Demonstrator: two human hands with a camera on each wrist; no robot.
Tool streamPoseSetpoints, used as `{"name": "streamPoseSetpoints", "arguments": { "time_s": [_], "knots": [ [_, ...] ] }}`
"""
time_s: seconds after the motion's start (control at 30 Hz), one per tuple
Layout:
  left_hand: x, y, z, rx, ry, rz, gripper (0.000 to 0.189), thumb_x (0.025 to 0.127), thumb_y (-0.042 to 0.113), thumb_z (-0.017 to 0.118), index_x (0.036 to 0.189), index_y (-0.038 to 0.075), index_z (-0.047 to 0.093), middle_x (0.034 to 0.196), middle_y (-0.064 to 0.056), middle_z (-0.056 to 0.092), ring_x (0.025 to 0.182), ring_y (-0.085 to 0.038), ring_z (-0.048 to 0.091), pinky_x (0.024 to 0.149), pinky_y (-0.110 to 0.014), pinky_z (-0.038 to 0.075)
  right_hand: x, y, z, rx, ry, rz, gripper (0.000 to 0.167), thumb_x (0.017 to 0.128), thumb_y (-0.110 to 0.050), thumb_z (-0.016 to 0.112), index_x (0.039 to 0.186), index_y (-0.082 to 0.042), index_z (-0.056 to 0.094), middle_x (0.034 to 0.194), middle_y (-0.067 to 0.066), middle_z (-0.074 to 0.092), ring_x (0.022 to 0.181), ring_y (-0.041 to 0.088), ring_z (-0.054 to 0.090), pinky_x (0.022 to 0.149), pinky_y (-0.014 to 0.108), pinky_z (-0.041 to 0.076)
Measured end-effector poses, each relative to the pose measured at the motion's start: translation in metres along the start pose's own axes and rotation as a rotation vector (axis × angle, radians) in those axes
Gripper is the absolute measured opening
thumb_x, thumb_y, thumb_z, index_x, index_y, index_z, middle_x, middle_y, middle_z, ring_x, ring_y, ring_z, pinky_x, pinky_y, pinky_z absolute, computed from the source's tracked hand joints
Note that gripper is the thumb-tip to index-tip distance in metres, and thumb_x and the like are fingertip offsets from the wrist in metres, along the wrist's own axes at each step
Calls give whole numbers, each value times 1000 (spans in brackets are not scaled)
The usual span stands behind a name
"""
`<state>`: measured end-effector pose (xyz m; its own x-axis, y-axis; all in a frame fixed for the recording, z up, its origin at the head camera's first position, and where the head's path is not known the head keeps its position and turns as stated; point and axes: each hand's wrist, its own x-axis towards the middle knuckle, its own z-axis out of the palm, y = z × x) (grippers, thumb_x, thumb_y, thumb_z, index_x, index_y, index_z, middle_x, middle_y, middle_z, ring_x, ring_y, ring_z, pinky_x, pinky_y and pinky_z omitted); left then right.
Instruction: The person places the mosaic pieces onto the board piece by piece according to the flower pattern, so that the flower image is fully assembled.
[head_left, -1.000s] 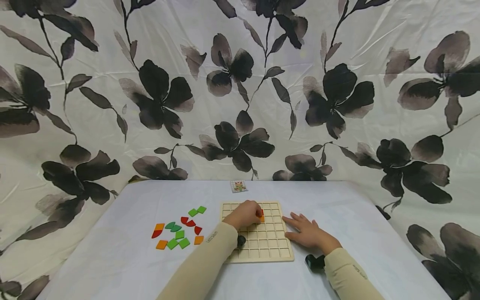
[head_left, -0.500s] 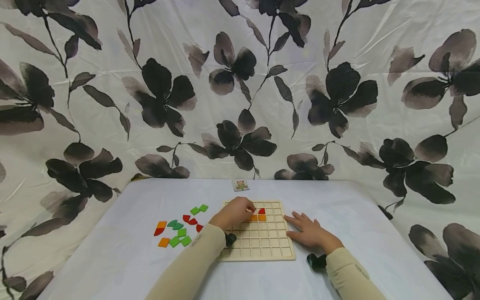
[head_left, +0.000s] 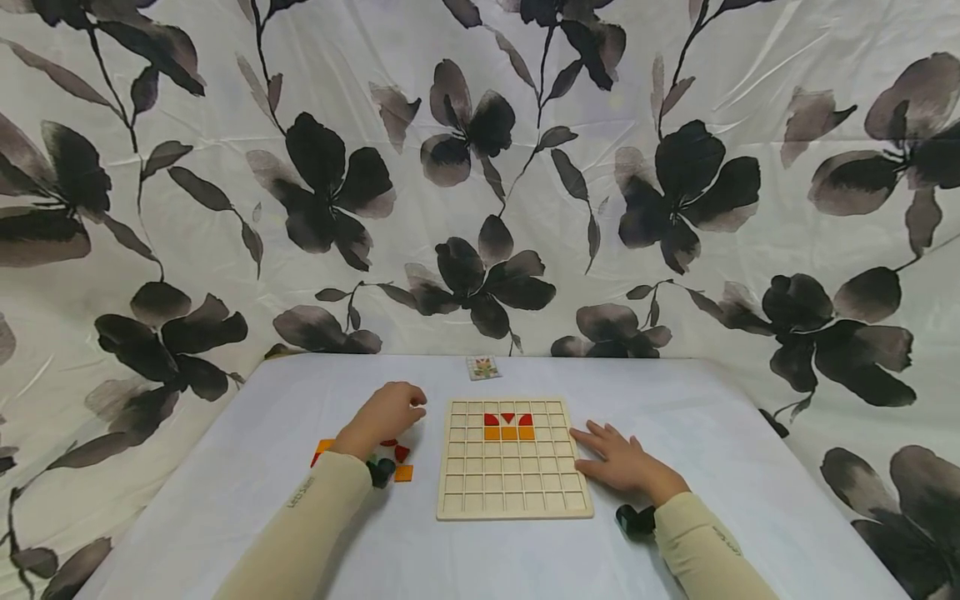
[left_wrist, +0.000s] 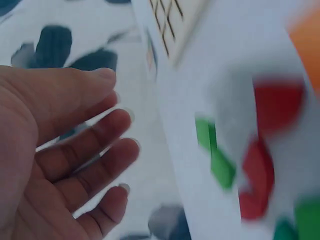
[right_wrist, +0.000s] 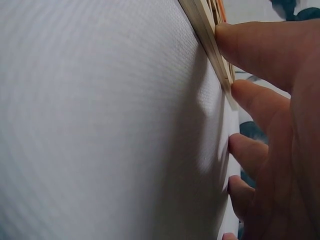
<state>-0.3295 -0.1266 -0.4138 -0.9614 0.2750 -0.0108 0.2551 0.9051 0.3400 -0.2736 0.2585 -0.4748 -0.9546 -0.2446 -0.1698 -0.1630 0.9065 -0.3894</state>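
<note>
My left hand (head_left: 384, 414) hovers over the loose tiles left of the wooden grid board (head_left: 517, 487); its fingers are relaxed, with nothing between thumb and fingertips in the left wrist view. Beneath it lie red quarter-round tiles (left_wrist: 277, 107) and two green square tiles (left_wrist: 222, 168), partly hidden in the head view by hand and sleeve. On the board, three orange squares (head_left: 509, 433) form a row, with a red triangle (head_left: 508, 418) between two red curved tiles (head_left: 526, 419) just above. My right hand (head_left: 618, 460) rests spread at the board's right side, thumb and forefinger touching its edge (right_wrist: 212, 47).
A small patterned card (head_left: 482, 367) lies behind the board near the table's far edge. One orange square (head_left: 403, 473) lies between the loose tiles and the board. A floral curtain (head_left: 480, 183) hangs behind the white-covered table (head_left: 517, 558).
My left hand has moved left off the board to the loose tiles. A third orange square, a red triangle and another red curved tile now show on the board. The right hand stays put.
</note>
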Motion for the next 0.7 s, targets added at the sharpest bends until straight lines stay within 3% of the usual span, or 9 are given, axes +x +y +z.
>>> {"name": "streamPoseSetpoints", "arguments": {
  "time_s": [0.17,0.33,0.5,0.7],
  "knots": [
    [-19,-36,-20,34,-10,-86,28,92,20,64,113,3,68,104,-10,68,87,-21,59,86,-44,52,0,-1,0,-4,-5,0,62,93,-50,54,148,-24,40,159,14,27,146,44,17,109,73,8],
    [-37,-64,-33,73,-25,-145,24,90,19,65,106,1,69,97,-11,69,83,-23,61,83,-48,52,-2,-3,-3,2,-9,-3,63,93,-50,54,148,-22,40,158,16,26,146,46,16,109,73,8],
    [-49,-84,-35,64,-79,-230,23,89,18,66,103,-1,67,91,-10,68,76,-22,58,78,-45,53,-3,-4,-3,4,-9,-5,63,94,-49,54,148,-22,40,158,16,26,146,46,16,109,73,8],
    [-61,-98,-32,70,-110,-290,20,88,17,67,96,-1,67,80,-7,65,71,-21,55,72,-40,52,-4,-5,-2,12,-10,-4,62,94,-48,54,148,-22,40,158,16,26,146,46,16,109,73,8]
  ]
}}
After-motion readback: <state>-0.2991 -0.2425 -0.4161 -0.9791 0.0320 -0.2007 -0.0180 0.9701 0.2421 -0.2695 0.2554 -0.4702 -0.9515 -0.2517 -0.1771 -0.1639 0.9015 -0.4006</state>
